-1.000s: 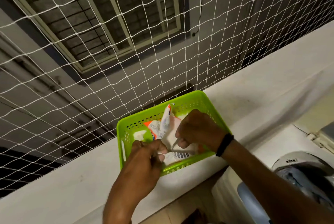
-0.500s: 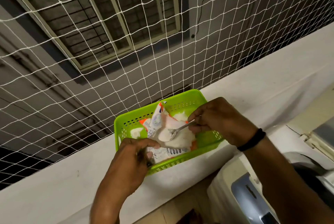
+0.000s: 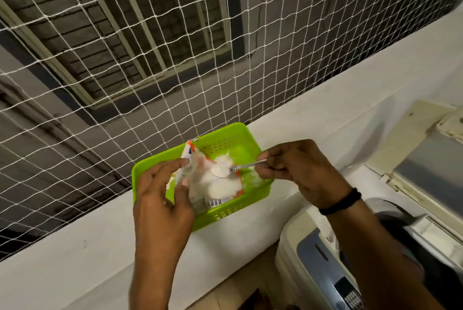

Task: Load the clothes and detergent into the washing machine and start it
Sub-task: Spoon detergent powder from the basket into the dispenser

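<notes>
A lime green basket (image 3: 226, 213) sits on the white ledge. Inside it lies an open orange-and-white detergent packet (image 3: 213, 185) full of white powder. My left hand (image 3: 162, 189) pinches the packet's left edge and holds its mouth open. My right hand (image 3: 298, 169) grips the handle of a metal spoon (image 3: 226, 169) whose bowl carries a heap of powder just above the packet. The washing machine (image 3: 323, 257) stands at the lower right, its lid raised; my right forearm hides most of its opening.
A white ledge (image 3: 325, 114) runs diagonally across the view, with a white rope net (image 3: 175, 59) stretched above it. Beyond the net is a building wall with a barred window. A blue-grey control panel (image 3: 348, 292) is on the machine's front.
My right hand has drawn the spoon up and to the right, out of the packet, with powder on it. My left hand has shifted up along the packet's edge. The view has tilted slightly.
</notes>
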Available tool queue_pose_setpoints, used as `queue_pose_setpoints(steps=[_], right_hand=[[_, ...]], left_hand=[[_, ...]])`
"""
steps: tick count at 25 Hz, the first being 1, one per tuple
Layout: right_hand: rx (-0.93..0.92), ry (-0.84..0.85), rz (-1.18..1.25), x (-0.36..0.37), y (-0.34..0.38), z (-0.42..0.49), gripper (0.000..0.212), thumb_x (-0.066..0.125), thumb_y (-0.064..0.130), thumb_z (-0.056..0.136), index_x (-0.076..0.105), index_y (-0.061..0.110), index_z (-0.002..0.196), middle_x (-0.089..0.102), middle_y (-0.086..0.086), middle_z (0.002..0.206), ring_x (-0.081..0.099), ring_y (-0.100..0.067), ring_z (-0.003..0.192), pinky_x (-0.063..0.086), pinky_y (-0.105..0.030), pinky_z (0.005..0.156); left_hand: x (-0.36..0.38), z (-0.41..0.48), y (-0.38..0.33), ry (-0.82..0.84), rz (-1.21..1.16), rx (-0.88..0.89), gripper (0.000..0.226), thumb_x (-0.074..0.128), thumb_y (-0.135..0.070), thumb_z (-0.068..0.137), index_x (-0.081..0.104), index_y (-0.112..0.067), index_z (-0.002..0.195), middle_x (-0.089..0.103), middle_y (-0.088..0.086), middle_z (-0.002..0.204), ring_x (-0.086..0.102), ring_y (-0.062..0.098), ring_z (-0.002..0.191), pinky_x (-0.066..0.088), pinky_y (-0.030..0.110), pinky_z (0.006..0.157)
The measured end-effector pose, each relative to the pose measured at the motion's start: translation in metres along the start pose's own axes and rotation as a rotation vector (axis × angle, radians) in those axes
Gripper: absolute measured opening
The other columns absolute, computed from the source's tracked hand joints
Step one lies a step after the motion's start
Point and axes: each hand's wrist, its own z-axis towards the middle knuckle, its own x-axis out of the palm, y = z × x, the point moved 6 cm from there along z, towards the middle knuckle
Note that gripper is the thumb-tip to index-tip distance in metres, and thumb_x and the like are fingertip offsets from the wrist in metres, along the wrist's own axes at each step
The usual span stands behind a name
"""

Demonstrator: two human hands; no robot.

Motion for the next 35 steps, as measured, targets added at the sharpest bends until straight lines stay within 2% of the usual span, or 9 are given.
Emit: queue_pose_setpoints(steps=[5, 10, 15, 22, 25, 27, 28, 31, 35], right_hand=[[0.016, -0.08, 0.075, -0.045, -0.003, -0.024, 0.022, 0.046, -0.018, 0.088, 0.066, -0.02, 0.095, 0.068, -0.031, 0.084, 0.072, -0.03, 0.067, 0.062, -0.024, 0.064], [0.04, -0.242, 0.172, -0.113, -0.012, -0.052, 0.024, 0.046, -0.016, 0.089, 0.07, -0.012, 0.087, 0.07, -0.035, 0.089, 0.074, -0.036, 0.079, 0.063, -0.027, 0.071], [0.054, -0.421, 0.317, -0.19, -0.035, -0.077, 0.019, 0.047, -0.018, 0.09, 0.065, -0.019, 0.097, 0.067, -0.027, 0.079, 0.068, -0.03, 0.068, 0.062, -0.025, 0.067], [0.046, -0.787, 0.426, -0.315, -0.107, -0.11, 0.022, 0.048, -0.018, 0.088, 0.069, -0.011, 0.087, 0.069, -0.025, 0.082, 0.07, -0.028, 0.071, 0.062, -0.026, 0.069], [0.024, -0.963, 0.466, -0.371, -0.149, -0.124, 0.022, 0.055, -0.016, 0.084, 0.072, -0.004, 0.081, 0.071, -0.023, 0.086, 0.072, -0.025, 0.073, 0.063, -0.028, 0.072], [0.022, -1.098, 0.445, -0.403, -0.179, -0.133, 0.017, 0.06, -0.014, 0.08, 0.074, -0.003, 0.082, 0.072, -0.027, 0.092, 0.071, -0.032, 0.082, 0.062, -0.038, 0.08], [0.051, -1.175, 0.368, -0.416, -0.193, -0.138, 0.014, 0.064, -0.01, 0.079, 0.075, -0.003, 0.085, 0.073, -0.027, 0.095, 0.071, -0.034, 0.087, 0.06, -0.042, 0.086], [0.19, -1.358, -0.044, -0.436, -0.216, -0.151, 0.017, 0.066, 0.003, 0.083, 0.077, 0.002, 0.096, 0.076, -0.018, 0.097, 0.071, -0.031, 0.094, 0.054, -0.031, 0.085], [0.201, -1.258, -0.413, -0.43, -0.232, -0.132, 0.021, 0.053, -0.008, 0.083, 0.07, 0.004, 0.084, 0.071, -0.015, 0.086, 0.064, -0.031, 0.084, 0.049, -0.036, 0.075]], left_hand=[[0.032, -0.018, -0.032, -0.102, -0.234, 0.094, 0.027, 0.063, -0.011, 0.095, 0.068, -0.025, 0.118, 0.06, -0.002, 0.127, 0.056, 0.015, 0.124, 0.047, 0.045, 0.106], [0.09, -0.042, -0.073, -0.001, -0.43, 0.204, 0.023, 0.058, -0.019, 0.096, 0.066, -0.022, 0.117, 0.063, -0.003, 0.124, 0.059, 0.024, 0.12, 0.047, 0.051, 0.105], [0.172, -0.071, -0.111, 0.24, -0.517, 0.232, 0.025, 0.055, -0.02, 0.099, 0.064, -0.019, 0.122, 0.064, -0.003, 0.127, 0.058, 0.01, 0.121, 0.047, 0.033, 0.103], [0.323, -0.128, -0.143, 0.564, -0.61, -0.007, 0.031, 0.06, -0.008, 0.097, 0.066, -0.019, 0.125, 0.067, -0.003, 0.127, 0.062, 0.008, 0.117, 0.048, 0.007, 0.091], [0.398, -0.158, -0.144, 0.744, -0.515, -0.076, 0.029, 0.06, -0.017, 0.096, 0.067, -0.018, 0.124, 0.068, -0.001, 0.124, 0.064, 0.015, 0.115, 0.051, 0.023, 0.1], [0.451, -0.179, -0.136, 0.898, -0.419, -0.24, 0.033, 0.056, -0.022, 0.097, 0.065, -0.014, 0.128, 0.067, 0.005, 0.128, 0.062, 0.023, 0.118, 0.049, 0.039, 0.106], [0.474, -0.194, -0.131, 0.981, -0.432, -0.441, 0.035, 0.055, -0.023, 0.098, 0.062, -0.012, 0.13, 0.066, 0.008, 0.127, 0.062, 0.027, 0.116, 0.05, 0.04, 0.105], [0.517, -0.243, -0.119, 1.139, -0.627, -1.025, 0.038, 0.054, -0.035, 0.099, 0.055, -0.012, 0.129, 0.058, 0.016, 0.119, 0.059, 0.028, 0.098, 0.051, 0.038, 0.09], [0.541, -0.282, -0.101, 1.164, -0.617, -1.186, 0.045, 0.052, -0.049, 0.097, 0.052, -0.007, 0.114, 0.056, 0.023, 0.122, 0.055, 0.034, 0.1, 0.051, 0.043, 0.092]])
